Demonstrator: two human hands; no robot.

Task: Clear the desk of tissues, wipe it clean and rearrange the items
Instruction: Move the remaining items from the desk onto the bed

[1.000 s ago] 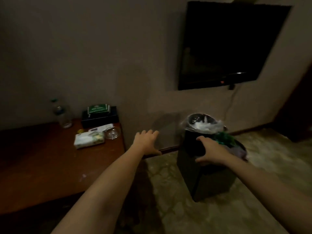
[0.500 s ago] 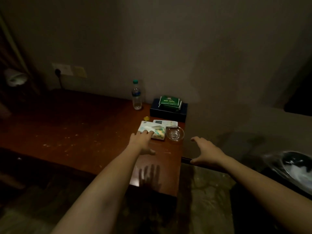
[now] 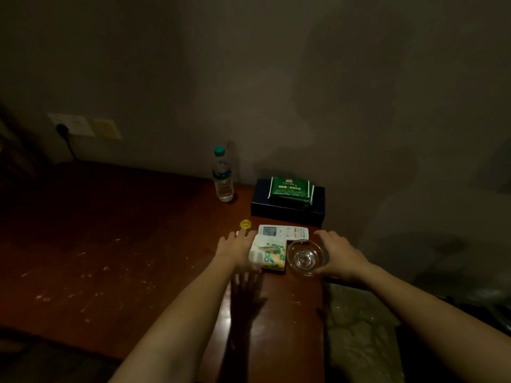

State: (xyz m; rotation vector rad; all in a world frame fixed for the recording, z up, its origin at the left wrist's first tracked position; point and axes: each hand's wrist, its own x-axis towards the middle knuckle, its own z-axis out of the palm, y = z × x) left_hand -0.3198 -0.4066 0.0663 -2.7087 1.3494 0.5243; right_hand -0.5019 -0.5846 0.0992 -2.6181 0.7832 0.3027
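A white soft tissue pack (image 3: 267, 257) with a green and yellow print lies near the right end of the reddish wooden desk (image 3: 116, 261). My left hand (image 3: 237, 251) lies flat against the pack's left side with its fingers stretched out and the thumb at the pack's near corner. A clear glass bowl (image 3: 305, 257) sits just right of the pack. My right hand (image 3: 341, 255) curls round the bowl's right rim, thumb at the near edge. A white remote control (image 3: 284, 232) lies right behind both. White smears and specks mark the desk top.
A water bottle (image 3: 223, 176) with a green cap stands at the wall. A green packet (image 3: 290, 189) lies on a dark flat box (image 3: 287, 212). A small yellow cap (image 3: 245, 224) sits left of the remote. A wall socket (image 3: 69, 125) is at the far left; floor lies right of the desk.
The view turned from the bin to the desk. My left hand reached the tissue pack's side. My right hand moved from off the desk edge to the glass bowl and closed round it.
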